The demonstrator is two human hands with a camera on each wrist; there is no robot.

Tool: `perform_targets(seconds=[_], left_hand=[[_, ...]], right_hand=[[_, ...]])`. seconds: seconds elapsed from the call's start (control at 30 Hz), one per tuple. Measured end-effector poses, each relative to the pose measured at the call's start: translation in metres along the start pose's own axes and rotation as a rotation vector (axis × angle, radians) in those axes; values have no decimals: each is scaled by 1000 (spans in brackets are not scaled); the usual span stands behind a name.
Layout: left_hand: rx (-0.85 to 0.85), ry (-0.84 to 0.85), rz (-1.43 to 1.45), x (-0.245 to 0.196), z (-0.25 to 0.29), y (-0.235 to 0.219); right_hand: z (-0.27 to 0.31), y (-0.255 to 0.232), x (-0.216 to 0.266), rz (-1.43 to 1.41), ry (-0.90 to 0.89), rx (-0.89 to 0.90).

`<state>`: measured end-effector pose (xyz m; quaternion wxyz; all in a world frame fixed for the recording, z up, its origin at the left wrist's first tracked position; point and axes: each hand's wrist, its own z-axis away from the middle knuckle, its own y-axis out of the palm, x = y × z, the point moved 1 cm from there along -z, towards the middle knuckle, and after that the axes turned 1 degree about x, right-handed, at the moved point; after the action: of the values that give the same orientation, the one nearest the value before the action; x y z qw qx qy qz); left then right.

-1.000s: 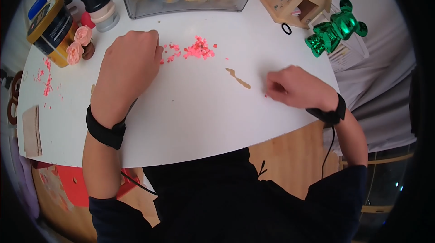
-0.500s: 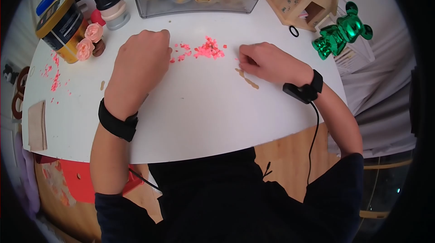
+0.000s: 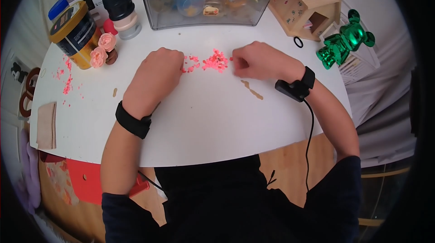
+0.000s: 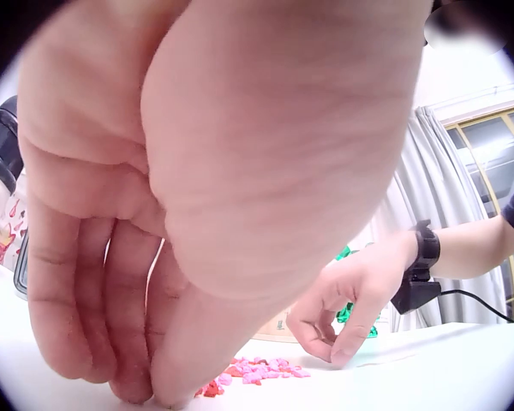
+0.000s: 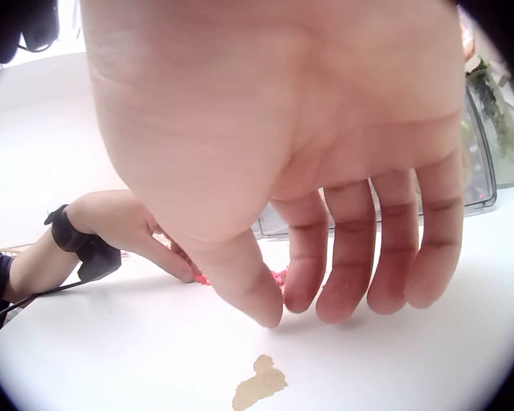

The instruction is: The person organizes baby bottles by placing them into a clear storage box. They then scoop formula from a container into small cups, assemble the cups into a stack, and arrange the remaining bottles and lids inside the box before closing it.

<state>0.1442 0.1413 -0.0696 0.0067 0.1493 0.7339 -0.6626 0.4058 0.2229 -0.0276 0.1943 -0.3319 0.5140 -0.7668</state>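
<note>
My left hand point(image 3: 156, 77) stands on the white table point(image 3: 204, 134), beside the left end of a scatter of small pink and red bits point(image 3: 215, 62). In the left wrist view its fairly straight fingers point(image 4: 56, 317) point down, with thumb and fingertips close together at the tabletop. My right hand point(image 3: 265, 62) is at the other end of the pile, a stray red bit right by its fingertips. The right wrist view shows loosely bent fingers point(image 5: 347, 265), the thumb tip near the index tip and nothing visible between them.
Tan streaks point(image 3: 252, 90) mark the tabletop. More bits point(image 3: 68, 82) lie at the left, near a tub point(image 3: 84, 39) and pink flowers point(image 3: 99, 56). A folded cloth point(image 3: 46, 125) is at the left edge. Behind are a grey clear case point(image 3: 204, 21), a wooden house point(image 3: 303, 7) and a green bear figure point(image 3: 346, 39).
My right hand has moved left and away from me, from the table's right side to the pile. The left hand stays beside the bits. The head view has shifted slightly.
</note>
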Motion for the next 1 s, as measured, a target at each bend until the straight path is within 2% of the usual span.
perform_targets(seconds=[0.1, 0.17, 0.33, 0.47, 0.5, 0.6, 0.7, 0.83, 0.93, 1.0], left_hand=[[-36, 107, 26, -1, -5, 4], [-95, 208, 96, -4, -3, 6], [-45, 139, 130, -3, -3, -2], [-37, 57, 112, 2, 2, -13], [-23, 5, 75, -1, 5, -16], [4, -94, 8, 3, 6, -14], [83, -63, 21, 11, 1, -5], [80, -23, 76, 2, 0, 0], [78, 43, 188, -2, 3, -8], [69, 77, 265, -1, 4, -14]], right_hand=[[-6, 13, -2, -86, -67, 55], [-11, 16, 5, -90, -169, 15], [-18, 20, 5, -45, -364, -76], [-10, 6, 8, -114, -173, -62], [-12, 5, 2, -86, -188, -102], [-18, 0, -7, -69, -13, -114], [-27, 4, -10, -179, -37, -23], [-39, 5, 5, -432, -34, 110], [-39, 3, 14, -308, -87, 44], [-42, 6, 10, -111, -116, -99]])
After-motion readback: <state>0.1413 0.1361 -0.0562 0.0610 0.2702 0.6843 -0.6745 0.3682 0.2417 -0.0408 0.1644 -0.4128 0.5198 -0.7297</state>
